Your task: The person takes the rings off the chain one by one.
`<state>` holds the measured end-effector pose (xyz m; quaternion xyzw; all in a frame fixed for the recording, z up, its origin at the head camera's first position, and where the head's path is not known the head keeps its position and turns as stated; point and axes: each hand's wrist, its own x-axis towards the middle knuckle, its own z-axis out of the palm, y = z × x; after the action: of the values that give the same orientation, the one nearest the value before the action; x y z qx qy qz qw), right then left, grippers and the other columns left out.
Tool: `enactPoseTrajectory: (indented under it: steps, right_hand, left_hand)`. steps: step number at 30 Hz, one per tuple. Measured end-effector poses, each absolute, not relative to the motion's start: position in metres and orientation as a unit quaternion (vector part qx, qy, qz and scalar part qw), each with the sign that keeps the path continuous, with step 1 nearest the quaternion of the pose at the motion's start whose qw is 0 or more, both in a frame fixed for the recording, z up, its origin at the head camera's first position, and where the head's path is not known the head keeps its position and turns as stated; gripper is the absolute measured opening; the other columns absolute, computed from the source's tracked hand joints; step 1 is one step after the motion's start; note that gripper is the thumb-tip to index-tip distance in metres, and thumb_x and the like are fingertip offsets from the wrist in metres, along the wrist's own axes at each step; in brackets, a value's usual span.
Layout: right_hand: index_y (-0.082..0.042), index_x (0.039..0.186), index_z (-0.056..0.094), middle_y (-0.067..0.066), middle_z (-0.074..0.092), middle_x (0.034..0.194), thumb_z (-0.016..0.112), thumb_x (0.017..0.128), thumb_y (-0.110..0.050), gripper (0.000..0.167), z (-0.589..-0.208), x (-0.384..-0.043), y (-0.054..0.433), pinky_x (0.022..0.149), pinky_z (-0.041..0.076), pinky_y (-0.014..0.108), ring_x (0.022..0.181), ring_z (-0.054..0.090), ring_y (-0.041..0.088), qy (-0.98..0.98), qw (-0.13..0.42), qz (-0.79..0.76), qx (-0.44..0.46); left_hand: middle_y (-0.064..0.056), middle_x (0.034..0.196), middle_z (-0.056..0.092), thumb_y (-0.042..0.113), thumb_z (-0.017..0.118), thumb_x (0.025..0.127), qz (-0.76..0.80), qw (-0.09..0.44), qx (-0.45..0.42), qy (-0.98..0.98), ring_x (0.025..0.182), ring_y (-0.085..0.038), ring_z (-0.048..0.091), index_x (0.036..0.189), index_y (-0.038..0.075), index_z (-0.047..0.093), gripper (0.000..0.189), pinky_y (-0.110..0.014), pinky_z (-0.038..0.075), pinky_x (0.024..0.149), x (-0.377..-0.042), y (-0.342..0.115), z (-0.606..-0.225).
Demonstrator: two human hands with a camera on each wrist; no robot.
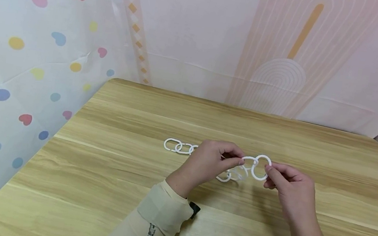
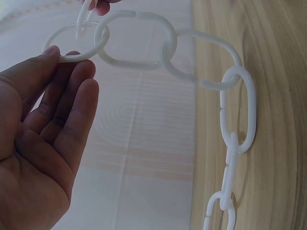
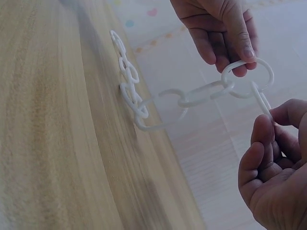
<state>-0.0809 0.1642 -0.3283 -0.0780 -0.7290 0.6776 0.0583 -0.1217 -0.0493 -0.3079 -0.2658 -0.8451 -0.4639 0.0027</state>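
Note:
A chain of white plastic links (image 1: 172, 144) runs along the table and rises to both hands. My left hand (image 1: 206, 160) pinches one oval link (image 2: 79, 57) between thumb and forefinger, above the table. Looped through that link is the end link (image 1: 261, 167), which my right hand (image 1: 292, 185) pinches by its right side. From the left hand's link several more links (image 2: 136, 40) hang down to the wood, seen in the left wrist view. In the right wrist view the far part of the chain (image 3: 128, 72) lies on the table. The left hand hides some links in the head view.
The wood-grain table (image 1: 110, 187) extends around the hands on all sides. A pale patterned cloth (image 1: 201, 27) hangs behind its back edge, and a dotted cloth (image 1: 41, 32) hangs along the left.

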Motion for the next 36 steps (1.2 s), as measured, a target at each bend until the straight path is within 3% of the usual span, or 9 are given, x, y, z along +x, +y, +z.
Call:
enactPoseTrajectory:
  steps: [7, 13, 25, 32, 36]
  right_hand:
    - [-0.014, 0.089, 0.08, -0.008, 0.069, 0.074, 0.074, 0.092, -0.014, 0.007, -0.3273, -0.0807, 0.1667, 0.067, 0.054, 0.022, 0.062, 0.065, 0.01, -0.772, 0.051, 0.63, -0.064]
    - [-0.009, 0.095, 0.08, -0.01, 0.069, 0.073, 0.075, 0.092, -0.018, 0.011, -0.3269, -0.0811, 0.1683, 0.068, 0.053, 0.022, 0.065, 0.065, 0.009, -0.793, 0.051, 0.604, -0.056]
    - [-0.006, 0.098, 0.079, -0.011, 0.069, 0.073, 0.077, 0.091, -0.023, 0.018, -0.3274, -0.0818, 0.1682, 0.054, 0.045, 0.023, 0.067, 0.066, 0.007, -0.816, 0.064, 0.571, -0.062]
    - [-0.016, 0.091, 0.081, -0.012, 0.069, 0.069, 0.078, 0.089, -0.018, 0.004, -0.3279, -0.0818, 0.1712, 0.059, 0.046, 0.019, 0.068, 0.066, 0.005, -0.805, 0.091, 0.58, -0.086]
    - [-0.015, 0.092, 0.081, -0.011, 0.069, 0.068, 0.078, 0.089, -0.018, 0.005, -0.3287, -0.0822, 0.1719, 0.059, 0.046, 0.019, 0.067, 0.067, 0.006, -0.806, 0.092, 0.58, -0.077]
  left_hand:
    - [0.004, 0.089, 0.073, 0.016, 0.075, 0.092, -0.462, 0.004, -0.269, -0.845, 0.079, -0.001, 0.064, 0.095, 0.012, 0.077, 0.006, -0.018, 0.053, 0.075, -0.1221, -0.0498, -0.3088]
    - [0.005, 0.089, 0.073, 0.018, 0.074, 0.093, -0.451, 0.003, -0.268, -0.851, 0.078, -0.001, 0.063, 0.096, 0.013, 0.077, 0.007, -0.018, 0.052, 0.074, -0.1221, -0.0503, -0.3093]
    - [0.009, 0.083, 0.07, 0.018, 0.073, 0.094, -0.464, -0.033, -0.231, -0.855, 0.074, -0.002, 0.061, 0.098, 0.012, 0.077, 0.008, -0.02, 0.051, 0.067, -0.1225, -0.0511, -0.309]
    - [0.01, 0.077, 0.069, 0.02, 0.071, 0.096, -0.483, -0.051, -0.174, -0.857, 0.072, -0.004, 0.064, 0.096, 0.016, 0.075, 0.006, -0.023, 0.051, 0.064, -0.1243, -0.0581, -0.3054]
    - [0.01, 0.078, 0.07, 0.02, 0.07, 0.096, -0.489, -0.053, -0.171, -0.854, 0.073, -0.004, 0.065, 0.096, 0.015, 0.075, 0.007, -0.022, 0.051, 0.064, -0.1257, -0.0591, -0.3041]
